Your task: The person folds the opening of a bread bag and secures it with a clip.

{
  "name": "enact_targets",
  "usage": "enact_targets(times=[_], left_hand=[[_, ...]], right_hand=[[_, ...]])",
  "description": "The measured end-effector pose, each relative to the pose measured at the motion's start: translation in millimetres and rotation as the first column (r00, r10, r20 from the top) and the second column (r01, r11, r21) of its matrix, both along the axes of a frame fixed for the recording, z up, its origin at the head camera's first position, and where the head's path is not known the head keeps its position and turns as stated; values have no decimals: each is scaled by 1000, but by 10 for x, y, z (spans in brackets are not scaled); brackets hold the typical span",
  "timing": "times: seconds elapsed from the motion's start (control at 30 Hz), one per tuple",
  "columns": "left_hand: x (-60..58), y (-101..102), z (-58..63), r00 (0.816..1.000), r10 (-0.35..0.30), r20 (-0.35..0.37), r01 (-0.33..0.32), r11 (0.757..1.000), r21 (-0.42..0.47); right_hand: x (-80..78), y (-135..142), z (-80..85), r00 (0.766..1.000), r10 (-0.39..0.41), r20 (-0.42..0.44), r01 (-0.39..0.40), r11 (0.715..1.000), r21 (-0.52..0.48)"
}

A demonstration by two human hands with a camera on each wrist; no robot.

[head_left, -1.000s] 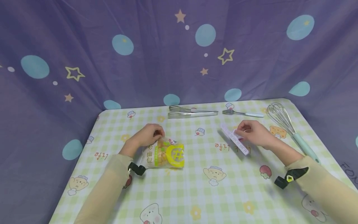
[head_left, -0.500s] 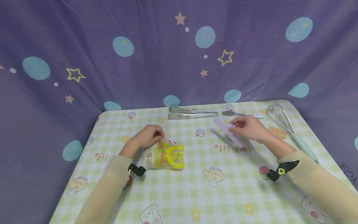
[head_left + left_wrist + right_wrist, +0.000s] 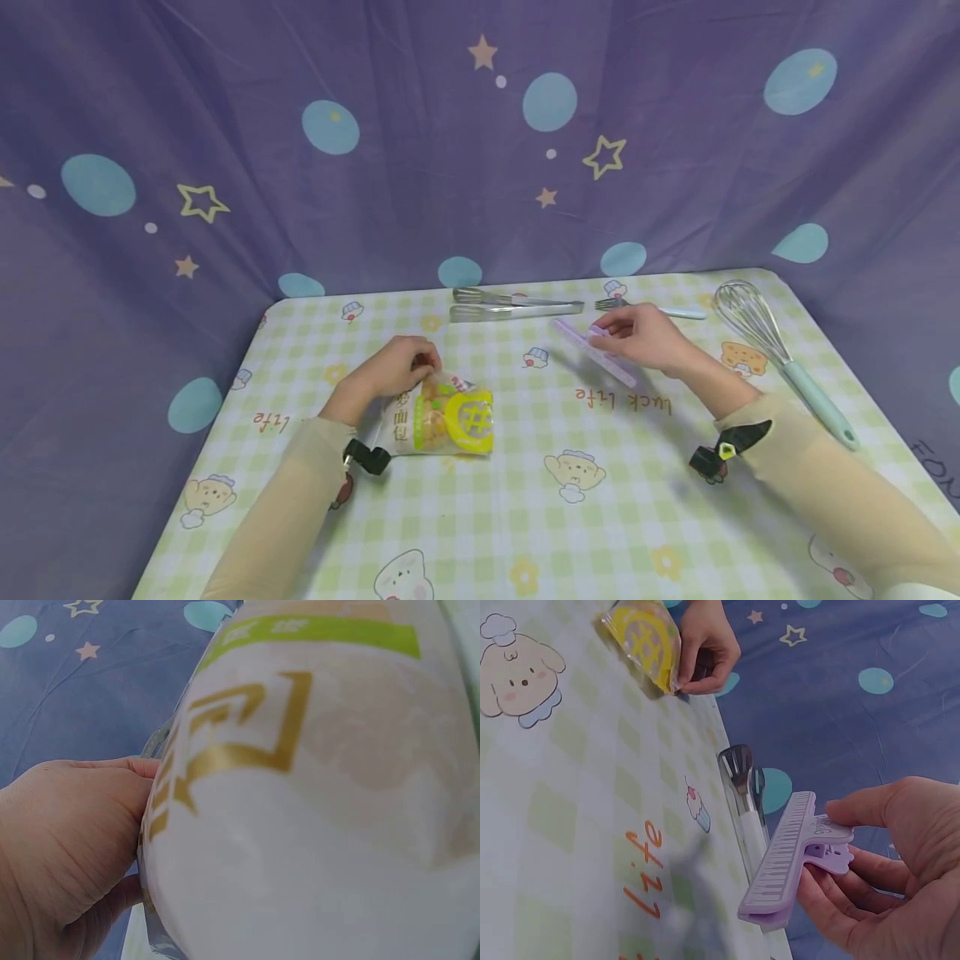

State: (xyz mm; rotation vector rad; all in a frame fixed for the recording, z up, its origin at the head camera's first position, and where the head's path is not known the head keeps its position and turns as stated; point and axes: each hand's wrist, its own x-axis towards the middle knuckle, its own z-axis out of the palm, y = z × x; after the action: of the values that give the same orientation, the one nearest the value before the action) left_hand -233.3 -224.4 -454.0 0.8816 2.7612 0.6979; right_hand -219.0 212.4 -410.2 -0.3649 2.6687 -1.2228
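A packaged bread in a clear wrapper with yellow and green print sits left of the table's middle. My left hand pinches the wrapper's upper edge; in the left wrist view the bag hides most of the fingers. Above the table on the right, my right hand holds a lilac bag clip by its handles. Seen from the right wrist, the thumb presses one handle and fingers lie under the other, while the long piano-key-patterned bar of the clip looks closed.
Metal tongs lie along the table's back edge. To their right is a fork, partly behind my right hand. A whisk with a mint handle lies at the right edge. A purple curtain hangs behind the checked tablecloth.
My right hand has moved left and slightly toward the back with the bag clip, nearing the bread bag. The left hand and the bag have stayed in place.
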Motion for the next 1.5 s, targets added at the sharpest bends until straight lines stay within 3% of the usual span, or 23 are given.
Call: enact_targets(times=[0.5, 0.97, 1.3, 1.5], left_hand=[[9, 5, -2, 1000, -4, 1, 4, 1000, 1], [30, 15, 24, 1000, -6, 5, 6, 1000, -1], [20, 13, 12, 1000, -7, -1, 7, 1000, -5], [23, 17, 28, 1000, 0, 5, 0, 1000, -9]], right_hand=[[-24, -312, -114, 997, 53, -49, -54, 998, -24], [68, -618, -206, 992, 128, -16, -129, 990, -53], [105, -797, -310, 983, 167, -79, -170, 985, -29], [121, -903, -322, 984, 163, -76, -165, 986, -20]])
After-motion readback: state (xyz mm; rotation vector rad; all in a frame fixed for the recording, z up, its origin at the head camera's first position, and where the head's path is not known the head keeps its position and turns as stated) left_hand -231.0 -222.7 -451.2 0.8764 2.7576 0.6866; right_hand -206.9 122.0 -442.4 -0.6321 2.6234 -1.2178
